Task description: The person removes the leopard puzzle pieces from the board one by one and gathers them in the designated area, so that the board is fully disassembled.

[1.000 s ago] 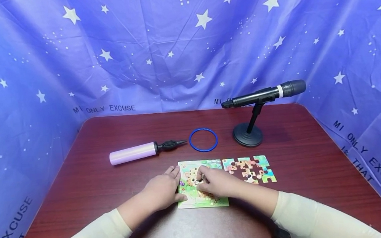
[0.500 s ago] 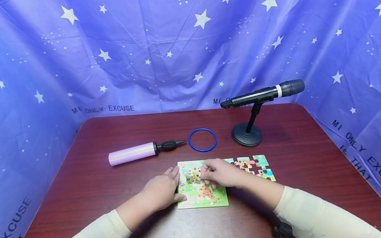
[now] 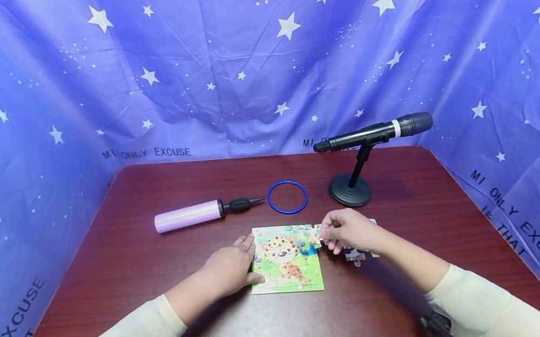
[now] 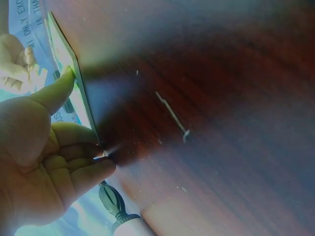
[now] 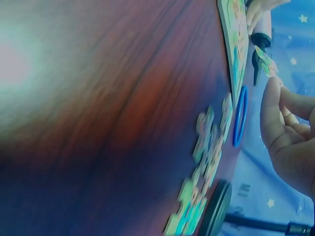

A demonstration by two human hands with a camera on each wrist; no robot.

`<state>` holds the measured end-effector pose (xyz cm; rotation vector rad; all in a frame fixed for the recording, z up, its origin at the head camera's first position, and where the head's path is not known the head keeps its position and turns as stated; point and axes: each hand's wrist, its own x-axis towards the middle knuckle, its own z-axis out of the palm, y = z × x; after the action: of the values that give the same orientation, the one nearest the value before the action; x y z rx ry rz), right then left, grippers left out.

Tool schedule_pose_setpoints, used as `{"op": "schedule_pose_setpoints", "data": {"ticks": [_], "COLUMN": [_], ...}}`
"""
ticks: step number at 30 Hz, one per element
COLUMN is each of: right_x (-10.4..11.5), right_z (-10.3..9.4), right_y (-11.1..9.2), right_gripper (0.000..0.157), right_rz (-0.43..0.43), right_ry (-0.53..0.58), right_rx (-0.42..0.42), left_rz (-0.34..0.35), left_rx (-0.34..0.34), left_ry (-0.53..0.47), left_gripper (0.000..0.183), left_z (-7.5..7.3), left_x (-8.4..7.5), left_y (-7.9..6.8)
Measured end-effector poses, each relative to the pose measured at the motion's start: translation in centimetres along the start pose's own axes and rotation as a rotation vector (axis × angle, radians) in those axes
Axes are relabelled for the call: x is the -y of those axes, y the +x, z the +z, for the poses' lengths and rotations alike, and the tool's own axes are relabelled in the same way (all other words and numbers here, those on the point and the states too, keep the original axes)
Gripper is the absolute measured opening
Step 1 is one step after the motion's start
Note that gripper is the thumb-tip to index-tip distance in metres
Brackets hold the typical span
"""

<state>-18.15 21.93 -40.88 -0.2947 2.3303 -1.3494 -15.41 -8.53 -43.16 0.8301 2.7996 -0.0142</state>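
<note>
One rectangular, pale-edged puzzle board (image 3: 288, 289): landmark for all entries; thin, stiff, flat on the dark red, wood-grained worktop (image 3: 114, 270), printed with a yellow and orange spotted cub (image 3: 280, 250) on green.
Small, thin, multicoloured puzzle piece (image 5: 266, 61): at the board's right edge, toward its far corner, apparently lifted and tilted; its long axis cannot be told.
Bare right hand (image 3: 349, 231): right of the board, the nearer of the two to the puzzle piece, which lies on its left, board-facing side; thumb and fingertips closed in a pinch on it.
Bare left hand (image 3: 230, 267): at the board's left edge; fingers extended, thumb spread to the near-left corner, touching the board without clasping it.
Loose, flat, interlocking puzzle pieces (image 5: 206, 147): just right of the board, knobbed outlines, partly covered by the right hand in the head view; count unreadable.
Slim, smooth blue ring (image 3: 289, 212): beyond the board, apart from it.
Lilac cylindrical pump (image 3: 189, 216): beyond the board, leftward; black ribbed grip, pointed nozzle.
Black microphone (image 3: 369, 136) on round-based stand (image 3: 350, 190): beyond the board, rightward.
</note>
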Motion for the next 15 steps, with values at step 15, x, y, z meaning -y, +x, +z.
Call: {"op": "schedule_pose_setpoints", "data": {"ticks": [15], "right_x": [-3.2], "right_z": [-1.7], "right_y": [-1.8], "right_gripper": [0.015], "right_rz": [0.116], "right_ry": [0.076], "right_rx": [0.038], "left_rz": [-0.009], "left_rx": [-0.007], "left_ry": [0.004], "left_gripper": [0.088], "left_z": [-0.1], "left_x": [0.1], "left_y": [-0.6]}}
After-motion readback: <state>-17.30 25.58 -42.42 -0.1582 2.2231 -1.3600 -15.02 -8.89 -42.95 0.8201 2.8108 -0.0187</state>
